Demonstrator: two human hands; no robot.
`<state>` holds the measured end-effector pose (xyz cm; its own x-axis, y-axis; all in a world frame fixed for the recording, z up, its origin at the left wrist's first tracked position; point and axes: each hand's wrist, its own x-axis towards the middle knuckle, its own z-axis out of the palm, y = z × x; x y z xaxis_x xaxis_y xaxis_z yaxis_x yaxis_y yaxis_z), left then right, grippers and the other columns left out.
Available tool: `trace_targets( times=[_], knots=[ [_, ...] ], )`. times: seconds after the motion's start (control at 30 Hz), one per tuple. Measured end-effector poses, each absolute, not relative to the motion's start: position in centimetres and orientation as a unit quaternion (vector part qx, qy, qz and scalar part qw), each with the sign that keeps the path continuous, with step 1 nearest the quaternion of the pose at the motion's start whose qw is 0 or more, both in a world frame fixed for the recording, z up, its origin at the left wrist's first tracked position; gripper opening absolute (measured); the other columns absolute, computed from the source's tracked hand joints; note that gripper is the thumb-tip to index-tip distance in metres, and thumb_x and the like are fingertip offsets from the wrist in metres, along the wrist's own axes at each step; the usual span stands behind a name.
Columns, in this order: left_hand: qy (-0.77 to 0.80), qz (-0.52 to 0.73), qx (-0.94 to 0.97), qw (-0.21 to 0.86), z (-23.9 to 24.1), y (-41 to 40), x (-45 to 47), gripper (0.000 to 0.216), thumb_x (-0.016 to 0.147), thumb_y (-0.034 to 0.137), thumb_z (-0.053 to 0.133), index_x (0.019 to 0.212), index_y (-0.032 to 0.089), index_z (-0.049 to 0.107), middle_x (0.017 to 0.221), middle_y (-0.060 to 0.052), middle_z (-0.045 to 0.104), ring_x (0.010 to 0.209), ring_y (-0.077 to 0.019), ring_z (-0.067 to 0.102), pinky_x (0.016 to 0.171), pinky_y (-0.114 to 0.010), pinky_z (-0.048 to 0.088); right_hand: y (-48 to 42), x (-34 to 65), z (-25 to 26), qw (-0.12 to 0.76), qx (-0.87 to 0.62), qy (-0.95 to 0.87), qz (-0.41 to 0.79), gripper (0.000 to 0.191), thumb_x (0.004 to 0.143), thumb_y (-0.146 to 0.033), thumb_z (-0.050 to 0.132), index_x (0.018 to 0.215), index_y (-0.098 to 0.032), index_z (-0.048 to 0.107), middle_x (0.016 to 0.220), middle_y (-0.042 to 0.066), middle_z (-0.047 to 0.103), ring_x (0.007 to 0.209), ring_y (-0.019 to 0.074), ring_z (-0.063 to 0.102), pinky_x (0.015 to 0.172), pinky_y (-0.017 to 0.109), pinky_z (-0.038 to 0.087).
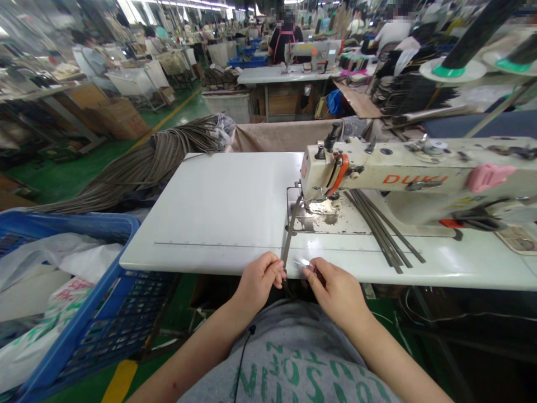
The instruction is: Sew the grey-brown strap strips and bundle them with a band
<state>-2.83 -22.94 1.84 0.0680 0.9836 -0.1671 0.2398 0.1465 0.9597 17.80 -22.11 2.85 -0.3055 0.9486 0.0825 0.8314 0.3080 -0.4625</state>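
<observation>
My left hand (262, 277) is closed at the table's front edge, its thumb and fingers pinching a narrow grey-brown strip (289, 240). That strip runs from the needle area of the sewing machine (369, 168) down to my fingers, and its lower end hangs past the edge. In my right hand (338, 288), just to the right of the strip, is a small pair of thread snips (302, 262), blades pointing left towards the strip. Part of the snips is hidden by my fingers. Several cut strips (384, 235) lie fanned out on the table, right of the needle plate.
The white sewing table (226, 196) carries a printed ruler line. At left stands a blue plastic basket (113, 280) with plastic bags inside; behind it lies a large bundle of strips (142, 162). Thread cones (457, 67) stand at upper right. People work at other machines beyond.
</observation>
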Motion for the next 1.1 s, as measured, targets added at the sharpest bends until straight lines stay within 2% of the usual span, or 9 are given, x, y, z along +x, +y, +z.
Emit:
trace_targets(
  times=[0.13, 0.5, 0.63, 0.73, 0.8, 0.9, 0.93, 1.0, 1.1],
  knots=[
    [0.587, 0.359, 0.532, 0.493, 1.9, -23.1, -2.9, 0.031, 0.096, 0.044, 0.051, 0.082, 0.019, 0.061, 0.067, 0.0, 0.066, 0.053, -0.0116, 0.056, 0.055, -0.023, 0.045, -22.6, 17.5, 2.7, 0.134, -0.524, -0.833, 0.121, 0.024, 0.103, -0.036, 0.048, 0.089, -0.022, 0.063, 0.077, 0.004, 0.074, 0.069, 0.0212, 0.067, 0.062, 0.031, 0.034],
    [0.565, 0.354, 0.532, 0.522, 2.1, -23.6, -2.6, 0.03, 0.095, 0.043, 0.052, 0.08, 0.018, 0.06, 0.064, 0.0, 0.065, 0.052, -0.0108, 0.054, 0.052, -0.021, 0.042, -22.4, 16.3, 1.9, 0.12, -0.485, -0.863, 0.08, 0.031, 0.107, -0.035, 0.042, 0.091, -0.021, 0.065, 0.076, 0.005, 0.073, 0.069, 0.0209, 0.066, 0.064, 0.033, 0.034],
    [0.576, 0.351, 0.534, 0.51, 2.3, -23.6, -3.5, 0.032, 0.095, 0.046, 0.051, 0.08, 0.019, 0.059, 0.064, -0.001, 0.065, 0.052, -0.0119, 0.054, 0.052, -0.023, 0.041, -22.2, 16.7, 1.8, 0.155, -0.544, -0.817, 0.112, 0.037, 0.107, -0.04, 0.038, 0.087, -0.022, 0.064, 0.074, 0.006, 0.073, 0.067, 0.0214, 0.066, 0.06, 0.031, 0.034],
    [0.636, 0.312, 0.574, 0.411, 2.8, -23.3, -5.6, 0.037, 0.098, 0.048, 0.048, 0.074, 0.02, 0.056, 0.06, 0.0, 0.061, 0.056, -0.0147, 0.054, 0.059, -0.026, 0.042, -22.0, 17.4, 2.0, 0.194, -0.583, -0.759, 0.215, 0.038, 0.105, -0.048, 0.04, 0.084, -0.024, 0.061, 0.072, 0.003, 0.07, 0.064, 0.0199, 0.065, 0.058, 0.029, 0.037],
    [0.702, 0.243, 0.623, 0.245, 3.3, -23.1, -7.0, 0.042, 0.1, 0.047, 0.047, 0.069, 0.021, 0.055, 0.061, -0.002, 0.058, 0.063, -0.0191, 0.056, 0.066, -0.031, 0.044, -21.9, 17.8, 2.1, 0.218, -0.59, -0.726, 0.277, 0.038, 0.103, -0.052, 0.042, 0.081, -0.025, 0.058, 0.07, 0.0, 0.067, 0.062, 0.0188, 0.062, 0.058, 0.027, 0.039],
    [0.719, 0.175, 0.673, 0.003, 3.8, -23.1, -7.5, 0.023, 0.094, 0.044, 0.063, 0.096, 0.021, 0.066, 0.092, -0.01, 0.065, 0.093, -0.0303, 0.06, 0.085, -0.042, 0.047, -21.8, 17.9, 2.1, 0.248, -0.595, -0.697, 0.316, 0.036, 0.1, -0.053, 0.046, 0.081, -0.025, 0.057, 0.072, 0.0, 0.066, 0.063, 0.0186, 0.06, 0.059, 0.028, 0.042],
    [0.707, 0.176, 0.684, -0.033, 3.8, -23.3, -7.1, 0.029, 0.09, 0.042, 0.07, 0.109, 0.021, 0.065, 0.103, -0.012, 0.065, 0.102, -0.0324, 0.058, 0.091, -0.045, 0.046, -21.7, 17.8, 2.1, 0.255, -0.594, -0.69, 0.327, 0.034, 0.099, -0.053, 0.048, 0.082, -0.025, 0.057, 0.072, 0.0, 0.065, 0.064, 0.0187, 0.06, 0.06, 0.028, 0.043],
    [0.681, 0.193, 0.706, -0.038, 3.5, -23.6, -5.6, 0.044, 0.085, 0.043, 0.077, 0.116, 0.018, 0.058, 0.112, -0.012, 0.063, 0.106, -0.0319, 0.057, 0.097, -0.046, 0.046, -21.7, 17.4, 2.0, 0.268, -0.59, -0.675, 0.353, 0.032, 0.097, -0.052, 0.051, 0.082, -0.025, 0.057, 0.071, 0.0, 0.064, 0.064, 0.0187, 0.059, 0.06, 0.028, 0.043],
    [0.636, 0.184, 0.749, 0.014, 2.4, -23.8, -2.6, 0.05, 0.078, 0.053, 0.081, 0.103, 0.019, 0.054, 0.101, -0.008, 0.061, 0.1, -0.0307, 0.058, 0.093, -0.047, 0.048, -21.5, 16.9, 2.0, 0.288, -0.582, -0.66, 0.378, 0.028, 0.096, -0.048, 0.053, 0.083, -0.024, 0.058, 0.068, -0.002, 0.06, 0.063, 0.0181, 0.058, 0.06, 0.028, 0.043]
  ],
)
